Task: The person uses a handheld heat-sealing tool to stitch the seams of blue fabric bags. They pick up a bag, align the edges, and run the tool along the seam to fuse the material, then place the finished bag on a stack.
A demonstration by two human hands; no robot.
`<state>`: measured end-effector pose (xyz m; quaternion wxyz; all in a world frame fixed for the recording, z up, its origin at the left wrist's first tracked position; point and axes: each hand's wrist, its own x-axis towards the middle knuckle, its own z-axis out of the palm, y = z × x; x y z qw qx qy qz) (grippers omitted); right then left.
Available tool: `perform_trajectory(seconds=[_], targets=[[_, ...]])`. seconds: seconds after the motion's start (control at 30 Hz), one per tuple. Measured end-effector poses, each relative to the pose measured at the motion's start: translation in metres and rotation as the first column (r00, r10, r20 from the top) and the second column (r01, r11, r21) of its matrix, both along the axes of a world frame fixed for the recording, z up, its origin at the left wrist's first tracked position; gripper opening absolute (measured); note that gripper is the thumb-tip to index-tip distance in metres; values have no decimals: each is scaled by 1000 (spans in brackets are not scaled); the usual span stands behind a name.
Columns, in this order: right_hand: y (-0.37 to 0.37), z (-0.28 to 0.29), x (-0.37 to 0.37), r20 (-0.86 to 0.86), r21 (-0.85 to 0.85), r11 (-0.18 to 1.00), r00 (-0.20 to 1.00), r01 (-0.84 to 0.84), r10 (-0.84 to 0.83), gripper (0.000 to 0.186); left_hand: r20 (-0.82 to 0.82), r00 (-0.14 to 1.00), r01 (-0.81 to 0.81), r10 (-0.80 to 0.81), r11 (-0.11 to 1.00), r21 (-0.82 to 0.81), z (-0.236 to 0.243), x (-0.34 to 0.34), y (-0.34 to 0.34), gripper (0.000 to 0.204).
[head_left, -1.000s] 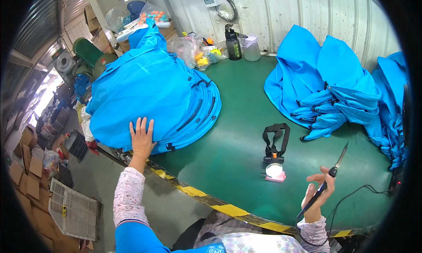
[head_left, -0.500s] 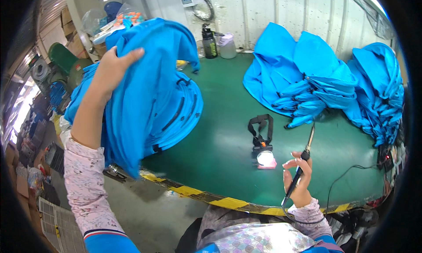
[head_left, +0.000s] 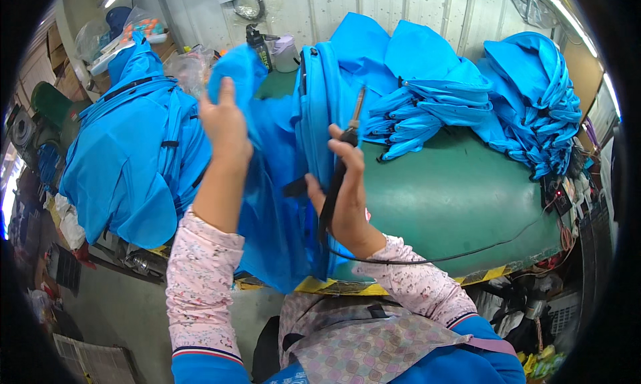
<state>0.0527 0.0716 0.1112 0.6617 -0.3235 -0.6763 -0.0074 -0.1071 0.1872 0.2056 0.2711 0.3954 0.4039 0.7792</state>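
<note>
Centrally, blue fabric beside left fingers, grip unclear, right fingers gripping soldering iron

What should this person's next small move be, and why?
Probably lower the blue cloth flat onto the green table: it stands upright in folds by the left hand, while the right hand also holds a pen-shaped tool, its metal tip looking close to the fabric.
</note>
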Motion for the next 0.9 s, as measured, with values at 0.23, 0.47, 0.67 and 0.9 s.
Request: perform_trajectory(seconds=[0.23, 0.47, 0.67, 0.9], targets=[[3, 5, 44, -86, 117, 976, 981, 182, -173, 57, -862, 40, -681, 505, 645, 346, -45, -164, -12, 54], [6, 0, 49, -30, 129, 987, 995, 97, -94, 58, -982, -153, 314, -108, 937, -152, -148, -54, -171, 47], [-15, 19, 74, -13, 62, 988, 990, 143, -143, 63, -964, -226, -311, -140, 948, -65, -186, -173, -142, 49], [-11, 14, 52, 7, 110, 991, 997, 77, -78, 55, -881, 221, 469, -417, 838, -279, -137, -51, -209, 36]])
